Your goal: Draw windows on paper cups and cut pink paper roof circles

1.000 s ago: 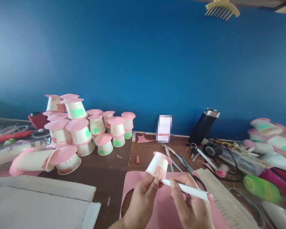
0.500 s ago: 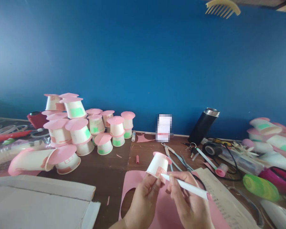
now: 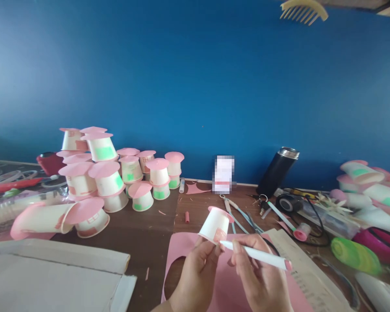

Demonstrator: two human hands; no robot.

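My left hand (image 3: 196, 271) grips a white paper cup (image 3: 210, 226) near its rim, tilted, with a pink paper disc (image 3: 226, 213) on its base. A reddish patch (image 3: 220, 235) is coloured on the cup's side. In my right hand (image 3: 261, 273) is a white marker pen (image 3: 263, 256) with a pink end, its tip at the lower edge of that patch. Beneath both hands lies a sheet of pink paper (image 3: 225, 288) with a round cut-out at its left.
Several pink-topped cups (image 3: 108, 180) are stacked at the left, behind a white cardboard box (image 3: 55, 277). Pliers (image 3: 237, 212), a capped green marker (image 3: 281, 215) and a black flask (image 3: 276, 173) lie or stand at the right. More cups (image 3: 373, 190) lie far right.
The pen tip has moved slightly down and right, towards the cup's rim. The reddish patch looks more filled in. My left hand and the cup have barely shifted.
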